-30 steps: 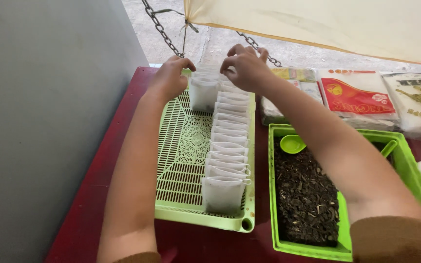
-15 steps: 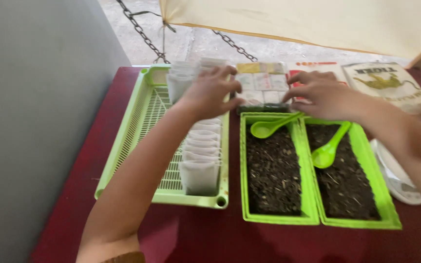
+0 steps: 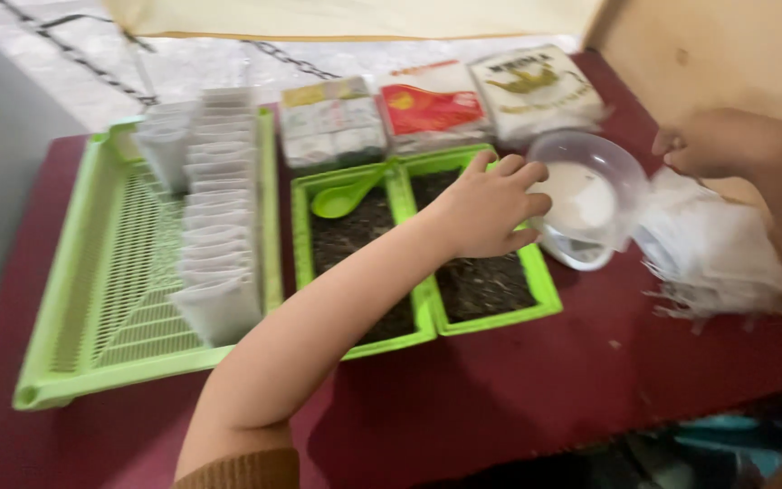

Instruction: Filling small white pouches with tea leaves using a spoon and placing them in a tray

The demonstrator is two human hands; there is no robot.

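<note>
The left hand (image 3: 491, 206) was in the middle of the frame, over the right green tub (image 3: 536, 288) of dark dry leaves. Its fingers were a little spread and bent, and the fingertips touched the rim of a clear plastic bowl (image 3: 590, 195). It did not look closed around anything. The bowl sat just to the right of that tub, tipped a bit, with something white inside it.

The right hand (image 3: 708, 145) was at the upper right of the frame, just beside the bowl and above a heap of white paper bags (image 3: 717, 254). It was blurry, so I cannot tell if it was holding anything.

To the left of the hand was another green tub (image 3: 305, 235) of dark leaves with a green spoon (image 3: 341, 199) lying in it. At the far left was a big green tray (image 3: 92, 299) with a row of small white bags (image 3: 214, 226) standing in it. Flat packets (image 3: 436, 104) lay along the top, behind the tubs. Everything sat on a dark red table (image 3: 545, 380).
</note>
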